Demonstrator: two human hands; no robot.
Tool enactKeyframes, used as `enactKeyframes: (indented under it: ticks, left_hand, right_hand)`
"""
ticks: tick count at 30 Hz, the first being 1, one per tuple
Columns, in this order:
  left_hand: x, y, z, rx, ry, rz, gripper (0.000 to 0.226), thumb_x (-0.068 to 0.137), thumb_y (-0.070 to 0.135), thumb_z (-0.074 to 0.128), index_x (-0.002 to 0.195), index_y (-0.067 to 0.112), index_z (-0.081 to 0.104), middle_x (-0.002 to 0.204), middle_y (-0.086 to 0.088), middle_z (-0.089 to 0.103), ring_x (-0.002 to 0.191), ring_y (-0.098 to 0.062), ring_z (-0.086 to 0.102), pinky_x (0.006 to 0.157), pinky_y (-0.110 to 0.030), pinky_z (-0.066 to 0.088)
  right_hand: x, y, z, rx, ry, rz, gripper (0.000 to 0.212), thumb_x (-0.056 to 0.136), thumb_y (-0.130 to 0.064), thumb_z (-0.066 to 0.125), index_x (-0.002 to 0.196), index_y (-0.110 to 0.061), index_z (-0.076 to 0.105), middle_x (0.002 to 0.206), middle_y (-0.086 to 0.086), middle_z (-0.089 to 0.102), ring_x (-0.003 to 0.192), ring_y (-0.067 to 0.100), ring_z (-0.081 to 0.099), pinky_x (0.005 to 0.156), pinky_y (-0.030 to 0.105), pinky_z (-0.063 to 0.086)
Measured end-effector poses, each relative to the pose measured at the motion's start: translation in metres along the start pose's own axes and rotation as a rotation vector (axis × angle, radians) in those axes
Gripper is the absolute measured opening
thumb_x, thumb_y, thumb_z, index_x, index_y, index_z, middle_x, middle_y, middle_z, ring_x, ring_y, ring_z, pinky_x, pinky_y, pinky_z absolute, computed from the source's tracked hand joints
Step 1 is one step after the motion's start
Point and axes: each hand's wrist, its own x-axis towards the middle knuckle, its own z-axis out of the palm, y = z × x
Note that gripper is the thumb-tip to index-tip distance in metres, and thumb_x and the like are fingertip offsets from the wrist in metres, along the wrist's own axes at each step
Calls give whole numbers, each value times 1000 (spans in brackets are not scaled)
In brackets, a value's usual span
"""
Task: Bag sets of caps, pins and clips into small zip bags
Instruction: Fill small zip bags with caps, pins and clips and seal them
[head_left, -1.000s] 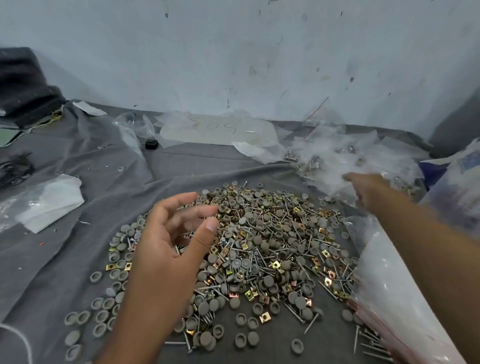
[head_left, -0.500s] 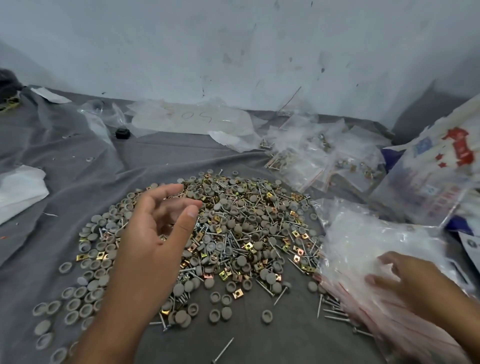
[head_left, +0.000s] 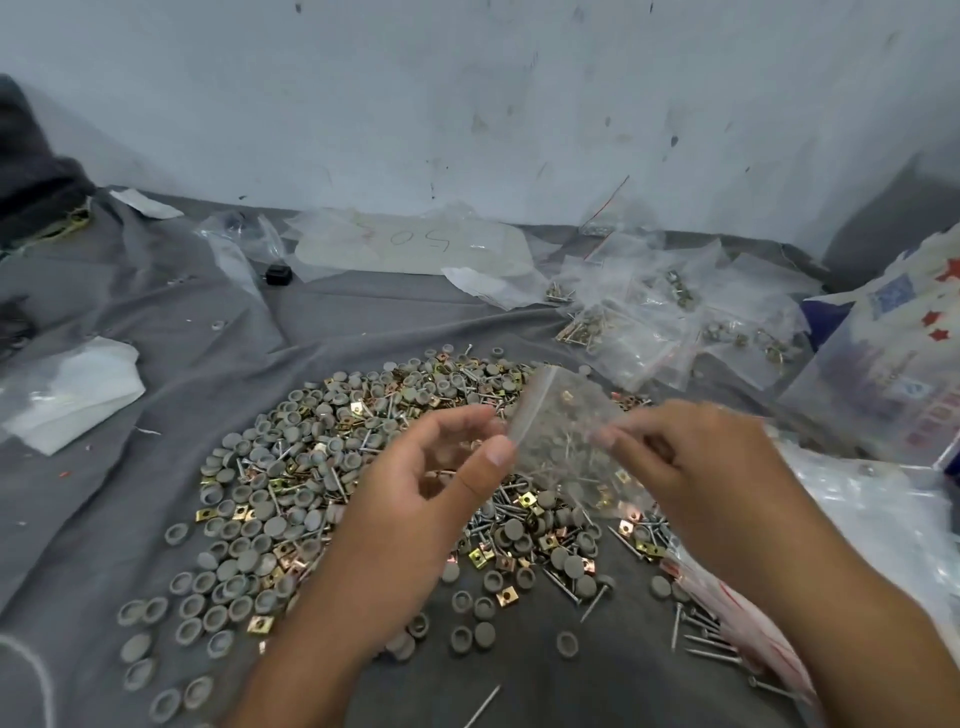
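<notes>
- Nearest the camera, on the grey cloth (head_left: 363, 322) that covers the surface, loose caps (head_left: 244, 551) and pins (head_left: 563, 590) lie scattered at the edge of the heap.
- Just above them, both hands hold one small clear bag (head_left: 558, 415) over the heap: the left hand (head_left: 415, 499) pinches its left edge between thumb and curled fingers, and the right hand (head_left: 691, 467) pinches its right side, though blur makes that hold less sure.
- The bag looks empty; its mouth is probably being worked open.
- Beneath it, the big mixed heap of caps, pins and brass clips (head_left: 524, 500) remains unsorted, so most of the job is left.
- At right, a stack of unused bags (head_left: 727, 608) waits.
- Farther back right, a small pile of filled bags (head_left: 649, 332) shows some sets are done.
</notes>
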Motion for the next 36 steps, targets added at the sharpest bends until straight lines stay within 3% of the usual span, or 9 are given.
enactKeyframes:
  ticks: [4, 7, 10, 11, 14, 19, 25, 31, 36]
  left_hand:
    - [4, 0, -10, 122, 132, -5, 28, 77, 64, 60, 99, 49, 69, 87, 19, 72, 74, -3, 66, 60, -23, 54]
    - [5, -2, -17, 138, 169, -1, 11, 86, 49, 61, 91, 45, 70, 77, 14, 71, 65, -2, 62, 57, -14, 49]
    - [4, -4, -18, 147, 210, 10, 14, 88, 50, 58, 85, 43, 70, 74, 12, 69, 65, -3, 61, 58, -15, 48]
    - [4, -5, -18, 126, 232, 6, 14, 88, 49, 58, 86, 42, 70, 75, 12, 70, 65, -2, 62, 58, -16, 49]
    - [4, -5, -13, 37, 289, 11, 9, 88, 43, 62, 87, 40, 70, 77, 11, 73, 69, -5, 68, 60, -20, 51]
    - [0, 0, -3, -64, 271, 86, 19, 69, 42, 79, 85, 34, 73, 77, 3, 75, 70, -14, 72, 60, -24, 57]
    - [2, 0, -5, -245, 238, 36, 27, 63, 26, 87, 84, 30, 69, 78, -6, 76, 70, -18, 74, 58, -21, 55]
    - [1, -2, -9, 163, 578, 176, 12, 86, 27, 73, 83, 34, 65, 76, 8, 70, 63, -7, 64, 51, -25, 51]
    - [-1, -4, -4, 687, 568, 476, 14, 83, 10, 68, 81, 21, 76, 98, 10, 68, 89, 2, 61, 80, -7, 46]
  right_hand:
    - [15, -16, 19, 111, -73, -69, 44, 98, -52, 51, 67, -23, 58, 55, -13, 49, 48, 7, 43, 50, 27, 28]
    - [20, -24, 24, 184, -106, -65, 34, 97, -51, 54, 71, -33, 65, 54, -20, 50, 51, 3, 45, 52, 26, 31]
    - [17, -32, 34, 310, 66, -17, 7, 93, -50, 60, 94, -45, 63, 62, -20, 53, 60, -2, 49, 55, 24, 31]
    - [13, -35, 40, 364, 166, 19, 15, 88, -55, 62, 102, -49, 58, 66, -15, 50, 61, 0, 47, 54, 19, 30]
    - [0, -46, 59, 499, 332, -41, 32, 81, -72, 61, 91, -44, 50, 68, -14, 45, 63, 0, 44, 56, 12, 40]
    - [-1, -55, 78, 731, 101, -62, 46, 77, -80, 56, 80, -35, 57, 65, -14, 47, 57, 5, 41, 52, 19, 37]
    - [-1, -52, 70, 893, -2, -59, 28, 88, -53, 57, 78, -28, 66, 62, 5, 48, 53, 6, 40, 49, 22, 34]
    - [0, -43, 66, 852, -12, -71, 27, 91, -37, 62, 70, -20, 61, 52, -13, 42, 47, 1, 35, 44, 14, 32]
    - [1, -44, 70, 845, 29, -86, 32, 82, -57, 61, 77, -26, 64, 52, -14, 42, 46, 1, 36, 44, 14, 32]
